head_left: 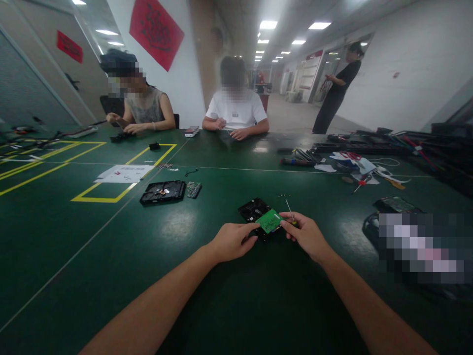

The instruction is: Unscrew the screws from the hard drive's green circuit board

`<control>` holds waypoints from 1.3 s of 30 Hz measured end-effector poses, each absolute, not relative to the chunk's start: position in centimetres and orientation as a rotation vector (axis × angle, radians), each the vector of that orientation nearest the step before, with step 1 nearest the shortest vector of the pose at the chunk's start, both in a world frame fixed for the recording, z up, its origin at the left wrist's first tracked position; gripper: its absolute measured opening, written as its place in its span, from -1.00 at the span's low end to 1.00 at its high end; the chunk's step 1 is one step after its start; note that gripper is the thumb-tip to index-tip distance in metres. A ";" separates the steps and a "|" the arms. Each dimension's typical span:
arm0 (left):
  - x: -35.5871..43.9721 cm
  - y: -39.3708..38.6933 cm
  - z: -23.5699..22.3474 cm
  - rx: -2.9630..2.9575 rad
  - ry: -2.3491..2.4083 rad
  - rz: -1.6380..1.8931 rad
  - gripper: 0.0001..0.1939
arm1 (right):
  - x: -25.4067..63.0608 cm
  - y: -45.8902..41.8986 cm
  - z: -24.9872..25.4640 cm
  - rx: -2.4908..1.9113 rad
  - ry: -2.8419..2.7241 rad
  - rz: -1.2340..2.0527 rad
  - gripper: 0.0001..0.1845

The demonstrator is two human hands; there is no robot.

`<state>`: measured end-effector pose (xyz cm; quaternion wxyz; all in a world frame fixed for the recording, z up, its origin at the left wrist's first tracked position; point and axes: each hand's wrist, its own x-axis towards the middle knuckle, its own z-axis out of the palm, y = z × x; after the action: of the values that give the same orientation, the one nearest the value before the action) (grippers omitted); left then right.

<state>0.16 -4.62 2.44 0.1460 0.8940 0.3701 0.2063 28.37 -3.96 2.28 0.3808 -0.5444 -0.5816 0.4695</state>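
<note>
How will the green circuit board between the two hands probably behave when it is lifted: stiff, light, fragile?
The green circuit board is probably stiff, as it looks flat, without visible sag. It is likely light for its size, since it looks like a thin sheet. With no case around it, it may also be fragile.

The location was an electronics workshop. A long green worktable (pixel 121 256) carried yellow tape (pixel 98 200), a black hard drive (pixel 162 191) and piled cables (pixel 418 149); a green circuit board (pixel 270 221) and a screwdriver (pixel 289 209) were handled there. A person in grey (pixel 150 106) and a person in white (pixel 235 112) sat along the far edge. Ceiling lights (pixel 268 24) illuminated the room.
</note>
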 end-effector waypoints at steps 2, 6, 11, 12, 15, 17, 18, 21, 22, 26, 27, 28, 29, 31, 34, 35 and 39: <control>0.2 -4.6 2.3 2.611 1.057 0.568 -0.56 | 28.6 -3.9 2.2 -1.426 -1.513 1.166 -0.57; 0.3 -4.6 2.3 2.653 1.042 0.540 -0.55 | 28.9 -3.8 2.3 -1.447 -1.543 1.170 -0.56; 0.3 -4.6 2.3 2.654 1.034 0.528 -0.56 | 28.9 -3.9 2.5 -1.478 -1.570 1.160 -0.58; 0.3 -4.6 2.3 2.653 1.032 0.532 -0.57 | 28.9 -3.8 2.5 -1.477 -1.552 1.166 -0.59; 0.3 -4.6 2.2 2.647 1.030 0.531 -0.57 | 29.0 -3.8 2.4 -1.460 -1.463 1.209 -0.63; 0.3 -4.5 2.2 2.641 1.034 0.521 -0.57 | 29.0 -3.7 2.3 -1.438 -1.410 1.242 -0.65; 0.3 -4.5 2.1 2.638 1.036 0.520 -0.58 | 29.0 -3.7 2.3 -1.428 -1.389 1.257 -0.65; 0.3 -4.5 2.0 2.628 1.035 0.546 -0.58 | 28.9 -3.7 2.4 -1.406 -1.332 1.278 -0.65; 0.3 -4.5 2.0 2.623 1.031 0.560 -0.58 | 28.9 -3.7 2.4 -1.402 -1.315 1.283 -0.66; 0.3 -4.4 1.9 2.589 1.034 0.616 -0.61 | 28.9 -3.7 2.4 -1.386 -1.300 1.298 -0.67; 0.3 -4.4 1.9 2.579 1.046 0.621 -0.61 | 28.9 -3.8 2.3 -1.383 -1.308 1.301 -0.68; 0.3 -4.4 1.9 2.573 1.063 0.622 -0.60 | 28.9 -3.8 2.3 -1.382 -1.318 1.302 -0.68; 0.3 -4.4 1.9 2.573 1.079 0.615 -0.59 | 28.9 -3.8 2.2 -1.382 -1.326 1.303 -0.69; 0.4 -4.4 1.9 2.594 1.102 0.581 -0.56 | 28.9 -3.8 2.2 -1.387 -1.333 1.301 -0.70; 0.6 -4.4 1.9 2.632 1.110 0.523 -0.53 | 29.1 -3.7 2.0 -1.389 -1.334 1.310 -0.72; 0.7 -4.4 1.8 2.636 1.110 0.516 -0.52 | 29.1 -3.7 1.9 -1.389 -1.332 1.314 -0.71; 0.7 -4.4 1.8 2.625 1.132 0.529 -0.51 | 29.4 -3.5 1.4 -1.389 -1.330 1.320 -0.69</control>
<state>0.72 -4.37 1.79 0.1169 0.8967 0.3868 0.1807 29.43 -3.53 1.39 0.3935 -0.5474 -0.5241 0.5204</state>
